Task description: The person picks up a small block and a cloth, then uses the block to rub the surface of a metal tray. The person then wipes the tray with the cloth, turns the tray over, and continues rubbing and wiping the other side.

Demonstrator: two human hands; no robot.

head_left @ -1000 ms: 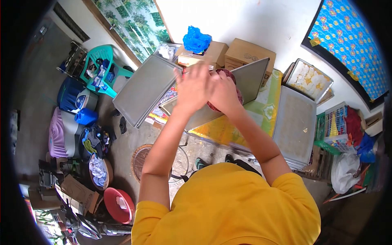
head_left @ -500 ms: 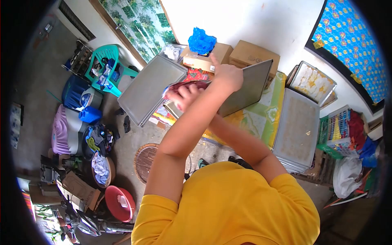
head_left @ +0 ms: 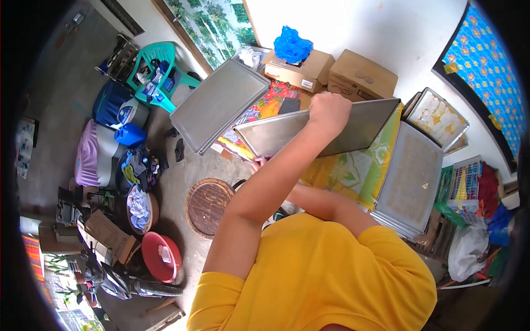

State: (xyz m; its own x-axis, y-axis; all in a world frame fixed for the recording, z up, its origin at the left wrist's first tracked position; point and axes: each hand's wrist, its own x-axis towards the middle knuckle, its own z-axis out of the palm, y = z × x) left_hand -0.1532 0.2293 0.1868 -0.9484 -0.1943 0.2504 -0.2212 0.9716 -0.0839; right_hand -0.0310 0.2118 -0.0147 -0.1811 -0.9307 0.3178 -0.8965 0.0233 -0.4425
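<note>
A large flat metal tray (head_left: 359,127) stands tilted on its edge in front of me. My left hand (head_left: 330,113) is closed in a fist over its upper edge. My arms cross, with the left forearm over the right. My right hand (head_left: 259,163) is at the tray's lower left corner, its fingertips curled at the rim; the forearm hides most of this hand. Under the tray is a yellow and green patterned cover (head_left: 353,171). To the left, more metal trays (head_left: 221,105) lie stacked on a red flowered cover (head_left: 281,94).
A tall stack of trays (head_left: 411,171) stands on the right, beside a stained tray (head_left: 439,118) leaning on the wall. Cardboard boxes (head_left: 364,77) and a blue plastic bag (head_left: 292,45) are at the back. A round woven stool (head_left: 210,207) and a red basin (head_left: 160,256) are on the floor.
My right hand has moved down to the tray's lower corner, and the dark red cloth it held is out of sight. The left hand has closed over the upper edge, and the tray's face has turned.
</note>
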